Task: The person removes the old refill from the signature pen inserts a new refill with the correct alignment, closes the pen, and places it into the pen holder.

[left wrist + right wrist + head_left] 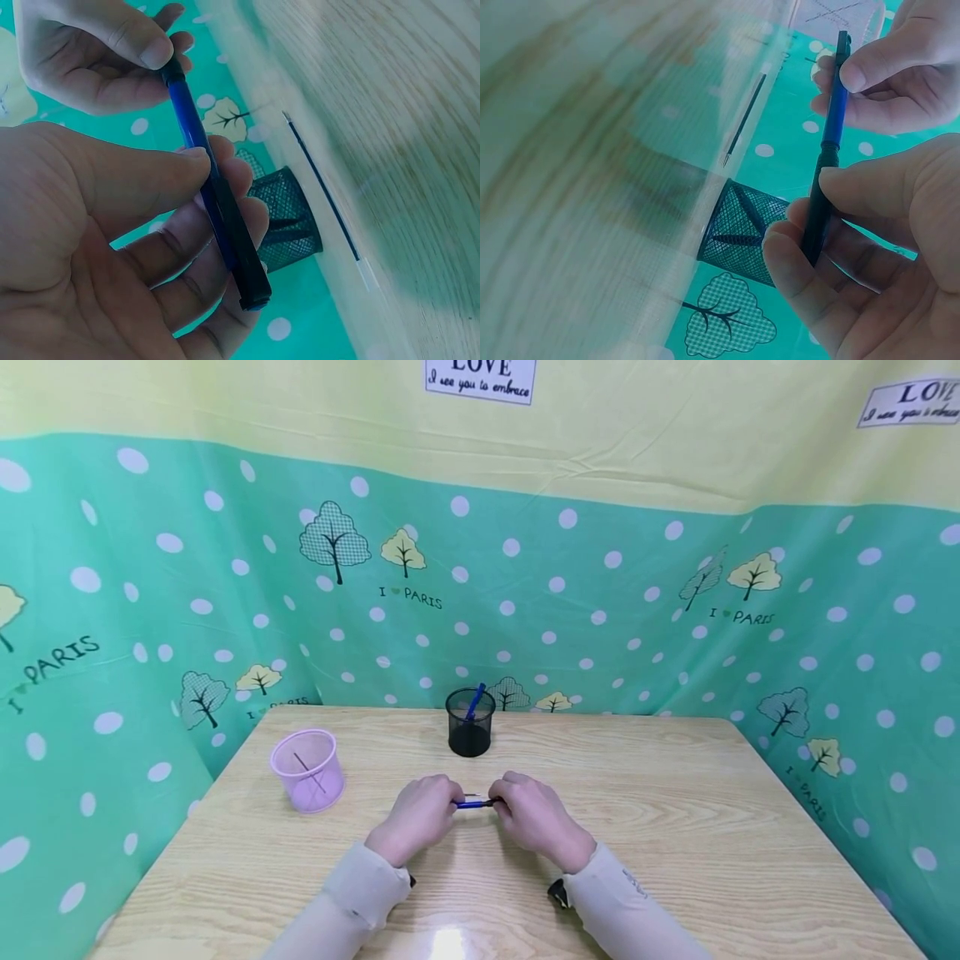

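A blue pen [472,805] with black ends is held level between both hands, a little above the table. My left hand [422,810] pinches the blue barrel near the clip end, thumb on top and fingers curled beneath. At the opposite end, the thumb and fingers of my right hand [536,814] grip the black grip section [822,195]. A thin pen refill [324,187], dark with a clear end, lies on the tabletop just beyond the pen. The pen's tip is hidden by the right fingers in the head view.
Behind the hands stands a black mesh cup [469,740] with a blue pen [476,700] in it. To the left is a pink cup [318,787] holding a thin dark stick. A wooden table [675,827] extends to a patterned cloth [600,610] backdrop.
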`<state>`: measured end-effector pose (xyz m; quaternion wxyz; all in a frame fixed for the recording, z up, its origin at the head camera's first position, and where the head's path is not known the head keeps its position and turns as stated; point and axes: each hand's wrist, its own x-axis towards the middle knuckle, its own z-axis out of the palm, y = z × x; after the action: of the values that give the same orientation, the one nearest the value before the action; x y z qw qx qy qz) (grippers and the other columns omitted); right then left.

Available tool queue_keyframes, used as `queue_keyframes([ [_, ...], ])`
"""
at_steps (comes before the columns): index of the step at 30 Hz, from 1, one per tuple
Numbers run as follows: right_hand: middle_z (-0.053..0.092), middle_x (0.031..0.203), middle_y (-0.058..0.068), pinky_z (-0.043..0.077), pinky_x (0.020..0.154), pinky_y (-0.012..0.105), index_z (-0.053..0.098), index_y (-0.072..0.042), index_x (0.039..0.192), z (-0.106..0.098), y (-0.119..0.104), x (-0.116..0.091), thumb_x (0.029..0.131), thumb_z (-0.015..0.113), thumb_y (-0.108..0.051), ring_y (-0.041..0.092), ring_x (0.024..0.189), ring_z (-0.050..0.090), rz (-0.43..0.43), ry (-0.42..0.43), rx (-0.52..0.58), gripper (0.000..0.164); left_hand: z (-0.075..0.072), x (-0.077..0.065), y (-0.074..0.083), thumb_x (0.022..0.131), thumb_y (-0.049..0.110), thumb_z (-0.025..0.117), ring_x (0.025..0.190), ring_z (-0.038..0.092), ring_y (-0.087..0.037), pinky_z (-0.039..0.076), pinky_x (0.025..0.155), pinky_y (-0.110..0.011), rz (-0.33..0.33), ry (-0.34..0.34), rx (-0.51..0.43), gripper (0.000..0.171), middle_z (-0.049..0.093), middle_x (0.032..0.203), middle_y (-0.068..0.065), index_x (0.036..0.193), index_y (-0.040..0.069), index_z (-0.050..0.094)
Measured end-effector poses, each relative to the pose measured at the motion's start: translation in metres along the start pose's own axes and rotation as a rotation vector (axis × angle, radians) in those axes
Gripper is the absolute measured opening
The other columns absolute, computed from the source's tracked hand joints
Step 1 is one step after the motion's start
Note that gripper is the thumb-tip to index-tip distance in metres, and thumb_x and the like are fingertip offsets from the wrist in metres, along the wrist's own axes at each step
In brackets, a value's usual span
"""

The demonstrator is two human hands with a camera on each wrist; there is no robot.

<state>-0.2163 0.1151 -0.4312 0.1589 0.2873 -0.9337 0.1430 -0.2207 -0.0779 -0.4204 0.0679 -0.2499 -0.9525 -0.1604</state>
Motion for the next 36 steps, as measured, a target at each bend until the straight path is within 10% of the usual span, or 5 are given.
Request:
queue_keyframes([
  [36, 0.053, 0.075, -0.008, 0.046, 0.058, 0.022, 0.067, -0.015, 0.087, 0.001, -0.0013, 0.0004, 0.08, 0.058, -0.006, 0.005, 0.067, 0.051, -0.007, -0.003, -0.004, 0.015, 0.0036, 0.0013, -0.001, 0.074, 0.004, 0.065, 0.067, 0.051, -0.012, 0.042, 0.06, -0.029, 0.003, 0.053, 0.007, 0.012, 0.054, 0.072, 0.005, 0.079, 0.015, 0.068],
])
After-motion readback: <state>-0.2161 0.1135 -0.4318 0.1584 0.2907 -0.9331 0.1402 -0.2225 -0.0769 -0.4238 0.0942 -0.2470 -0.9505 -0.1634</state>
